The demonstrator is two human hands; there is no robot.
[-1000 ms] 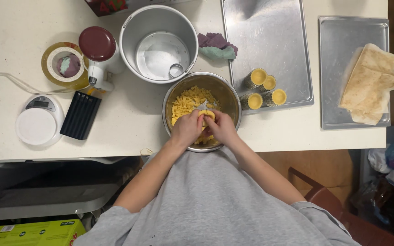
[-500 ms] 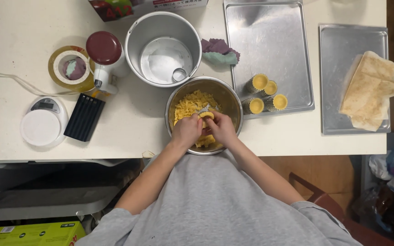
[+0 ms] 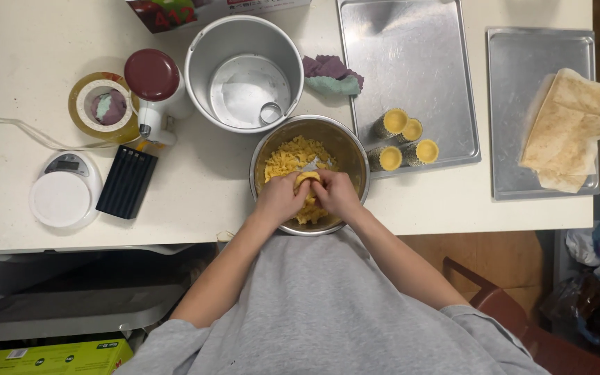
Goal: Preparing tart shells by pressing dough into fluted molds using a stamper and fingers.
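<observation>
Two hands (image 3: pixel 307 196) probably inside bowl rim (image 3: pixel 362 156)

Warm, yellowish indoor light falls from above onto the pale table (image 3: pixel 8 42), which stays evenly bright without burning out. Soft shadows pool toward the near side of things: under the tall steel pot (image 3: pixel 244 69), beside the mixing bowl (image 3: pixel 355 149) and along the table's front edge. The two baking trays (image 3: pixel 411 62) give back a dull, smeared sheen, with a brighter patch on the left one. The floor at the right and the shelves below sink into murk. Focus is fair at centre; fine detail is soft, the fingers (image 3: pixel 293 191) slightly smeared. Edges bow a little.
</observation>
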